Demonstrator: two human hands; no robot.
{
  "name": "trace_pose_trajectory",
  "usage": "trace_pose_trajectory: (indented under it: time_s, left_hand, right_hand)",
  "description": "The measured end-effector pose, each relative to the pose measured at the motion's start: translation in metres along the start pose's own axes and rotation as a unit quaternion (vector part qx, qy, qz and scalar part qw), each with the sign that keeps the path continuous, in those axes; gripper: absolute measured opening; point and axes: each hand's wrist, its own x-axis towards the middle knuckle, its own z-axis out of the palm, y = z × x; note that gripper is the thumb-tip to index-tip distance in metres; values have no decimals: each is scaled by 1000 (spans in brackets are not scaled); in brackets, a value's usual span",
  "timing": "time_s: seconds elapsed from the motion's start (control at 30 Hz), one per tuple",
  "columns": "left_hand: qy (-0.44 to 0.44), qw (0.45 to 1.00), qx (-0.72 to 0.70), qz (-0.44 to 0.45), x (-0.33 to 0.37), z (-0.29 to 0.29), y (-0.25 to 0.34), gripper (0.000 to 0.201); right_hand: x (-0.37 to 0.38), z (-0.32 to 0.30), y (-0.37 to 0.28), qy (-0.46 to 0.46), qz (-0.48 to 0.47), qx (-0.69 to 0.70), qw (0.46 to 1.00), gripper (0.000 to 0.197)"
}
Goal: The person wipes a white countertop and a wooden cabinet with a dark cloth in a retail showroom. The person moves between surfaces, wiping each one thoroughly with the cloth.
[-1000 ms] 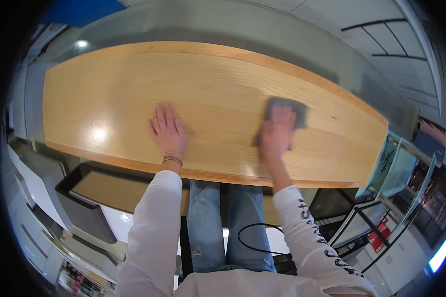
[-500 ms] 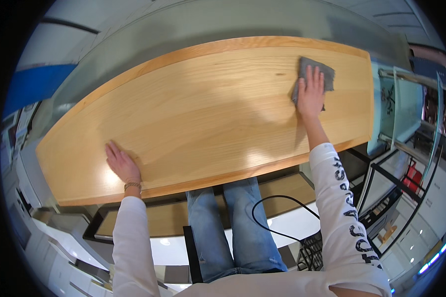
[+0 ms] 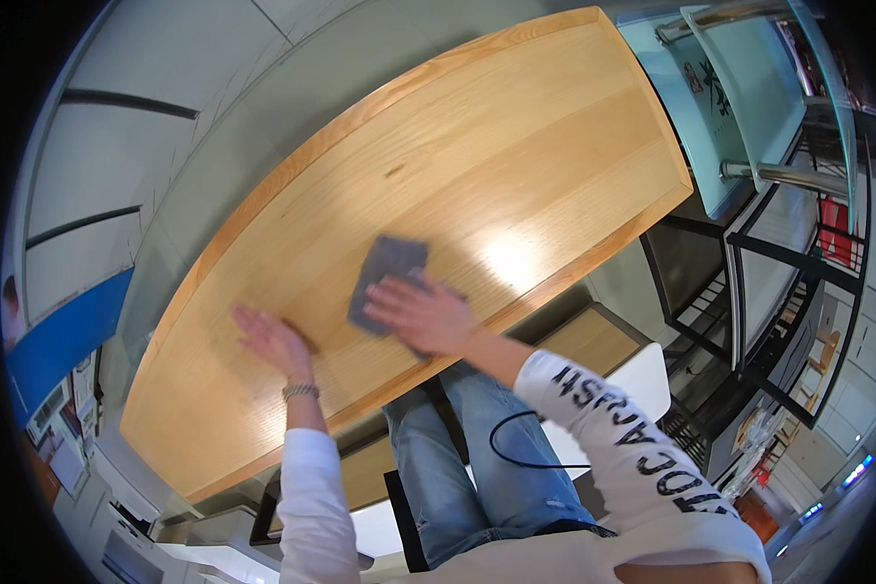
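Note:
A pale wooden tabletop point(image 3: 516, 146) with a curved far edge lies in front of me. My right hand point(image 3: 423, 313) rests flat on a dark grey cloth point(image 3: 389, 255) near the middle of the tabletop. Its fingers are stretched out and slightly blurred, and they cover part of the cloth. To the left, my left hand point(image 3: 274, 343) is open with nothing in it, a bracelet at its wrist. It is over the left part of the wood. Whether it touches the surface I cannot tell.
Glass shelves on metal bars point(image 3: 749, 107) stand beyond the table's right end. Below them is a black metal frame point(image 3: 798, 258). A thin black cable point(image 3: 496, 443) loops by my knees. A blue panel point(image 3: 73, 341) is at the far left.
My right hand and the cloth have moved from the right end leftward and nearer to me, toward my left hand. The view has turned, so the table appears tilted.

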Motion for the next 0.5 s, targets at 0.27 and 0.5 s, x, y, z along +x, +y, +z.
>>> trace_pose_trajectory:
  time_s: [0.27, 0.5]
  left_hand:
    - [-57, 993, 100, 15, 4, 30, 115, 53]
    - [-52, 992, 112, 23, 6, 27, 115, 53]
  right_hand:
    - [-87, -133, 234, 175, 369, -226, 885, 48]
    - [-106, -99, 173, 182, 423, -238, 855, 53]
